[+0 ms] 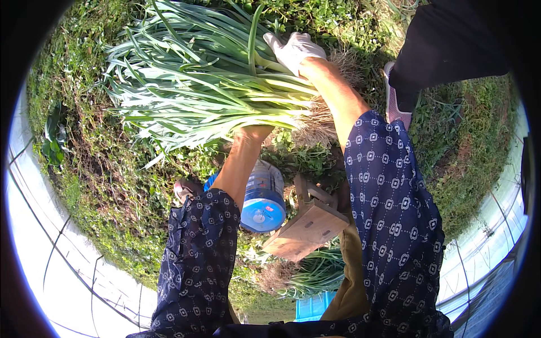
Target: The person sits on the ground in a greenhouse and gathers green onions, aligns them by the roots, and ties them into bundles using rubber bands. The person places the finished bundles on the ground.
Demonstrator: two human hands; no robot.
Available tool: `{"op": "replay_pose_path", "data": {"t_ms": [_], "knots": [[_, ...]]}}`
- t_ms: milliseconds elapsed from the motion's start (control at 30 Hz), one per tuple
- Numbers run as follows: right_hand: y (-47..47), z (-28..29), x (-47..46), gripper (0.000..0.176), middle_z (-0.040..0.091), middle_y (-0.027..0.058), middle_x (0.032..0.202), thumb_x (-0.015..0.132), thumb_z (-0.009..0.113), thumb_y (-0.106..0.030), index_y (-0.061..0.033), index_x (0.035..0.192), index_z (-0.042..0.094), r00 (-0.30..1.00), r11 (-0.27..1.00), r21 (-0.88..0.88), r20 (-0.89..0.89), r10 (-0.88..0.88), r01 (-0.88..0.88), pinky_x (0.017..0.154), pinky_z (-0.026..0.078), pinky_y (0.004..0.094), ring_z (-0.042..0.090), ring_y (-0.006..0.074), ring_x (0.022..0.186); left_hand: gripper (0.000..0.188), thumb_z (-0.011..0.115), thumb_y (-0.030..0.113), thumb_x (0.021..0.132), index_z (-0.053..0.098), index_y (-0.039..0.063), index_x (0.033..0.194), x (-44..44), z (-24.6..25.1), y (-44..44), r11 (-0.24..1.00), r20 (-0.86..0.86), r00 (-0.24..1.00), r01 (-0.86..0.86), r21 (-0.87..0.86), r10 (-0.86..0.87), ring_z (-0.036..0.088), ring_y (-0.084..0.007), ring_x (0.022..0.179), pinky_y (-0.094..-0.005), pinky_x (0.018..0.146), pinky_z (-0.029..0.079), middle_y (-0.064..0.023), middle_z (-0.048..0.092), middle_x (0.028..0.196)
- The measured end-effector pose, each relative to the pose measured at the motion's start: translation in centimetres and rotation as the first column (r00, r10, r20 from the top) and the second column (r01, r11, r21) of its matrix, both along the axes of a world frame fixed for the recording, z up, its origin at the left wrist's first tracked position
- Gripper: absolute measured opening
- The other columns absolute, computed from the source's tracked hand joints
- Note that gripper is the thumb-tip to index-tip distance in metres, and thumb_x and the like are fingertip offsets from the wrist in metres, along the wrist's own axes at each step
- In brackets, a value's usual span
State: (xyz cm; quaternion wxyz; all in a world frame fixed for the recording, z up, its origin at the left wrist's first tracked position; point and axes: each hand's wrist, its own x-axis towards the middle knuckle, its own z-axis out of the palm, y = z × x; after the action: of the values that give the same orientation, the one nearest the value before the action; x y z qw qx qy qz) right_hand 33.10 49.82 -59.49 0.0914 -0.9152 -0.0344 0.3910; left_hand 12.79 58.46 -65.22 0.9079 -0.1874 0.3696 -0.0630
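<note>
A large bundle of long green leafy allium plants (203, 88), with pale stems and stringy roots (315, 120), lies across both my arms' reach at the top centre. My right hand (296, 51), in a white glove, rests on the far stems near the root end, its thumb apart from the fingers. My left hand is under the near side of the bundle, hidden by leaves; only the wrist (253, 132) shows, so its grip cannot be seen.
Below stand a clear plastic container with a blue lid (263, 213) and a small wooden stool (308, 232). More plants (317, 270) and a blue crate (313, 306) lie lower down. At the upper right is another person's dark-trousered leg (444, 50) and shoe (396, 99).
</note>
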Motion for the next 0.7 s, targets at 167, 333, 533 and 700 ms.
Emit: {"op": "replay_pose_path", "data": {"t_ms": [167,333,533,700], "knots": [[0.1,0.8,-0.7,0.089,0.058,0.0189,0.125,0.087,0.034,-0.074,0.0007,0.135,0.045,0.999,0.999,0.037,-0.006,-0.037,0.038,0.087,0.052,0.0401,0.064,0.0287,0.105,0.051,0.037,0.044,0.097,0.050,0.005,0.127,0.0,0.6,-0.2,0.999,-0.036,0.999,0.037,0.022,-0.036,0.049,-0.0316,0.115,-0.0492,0.102,0.038,-0.0161,0.051,0.131],[-1.0,2.9,-3.9,0.095,0.069,0.0167,0.095,0.088,0.029,-0.075,0.0050,0.138,0.037,0.996,0.998,0.064,-0.089,-0.010,0.016,0.069,0.054,0.0379,0.070,0.0254,0.080,0.050,0.038,0.044,0.097,0.050,0.005,0.126,-1.4,1.2,-0.4,0.996,-0.100,0.993,0.063,0.060,-0.057,0.049,-0.0314,0.115,-0.0491,0.101,0.038,-0.0160,0.051,0.130],[-1.4,3.4,-4.3,0.085,0.066,0.0059,0.063,0.090,0.026,-0.073,0.0000,0.121,0.056,0.977,0.995,0.099,-0.211,-0.007,0.028,0.074,0.051,0.0375,0.070,0.0224,0.075,0.050,0.038,0.043,0.097,0.051,0.004,0.125,-2.5,0.6,-0.9,0.976,-0.189,0.971,0.173,0.132,-0.147,0.048,-0.0312,0.114,-0.0490,0.100,0.038,-0.0159,0.051,0.129],[-2.7,5.2,-7.8,0.081,0.068,0.0137,0.073,0.085,0.035,-0.077,-0.0034,0.100,0.067,0.964,0.968,0.250,-0.258,0.068,-0.001,0.070,0.052,0.0351,0.069,0.0236,0.072,0.049,0.039,0.043,0.097,0.051,0.004,0.125,-3.6,1.6,-1.6,0.925,-0.287,0.927,0.309,0.221,-0.241,0.048,-0.0310,0.113,-0.0489,0.100,0.038,-0.0158,0.051,0.128]]}}
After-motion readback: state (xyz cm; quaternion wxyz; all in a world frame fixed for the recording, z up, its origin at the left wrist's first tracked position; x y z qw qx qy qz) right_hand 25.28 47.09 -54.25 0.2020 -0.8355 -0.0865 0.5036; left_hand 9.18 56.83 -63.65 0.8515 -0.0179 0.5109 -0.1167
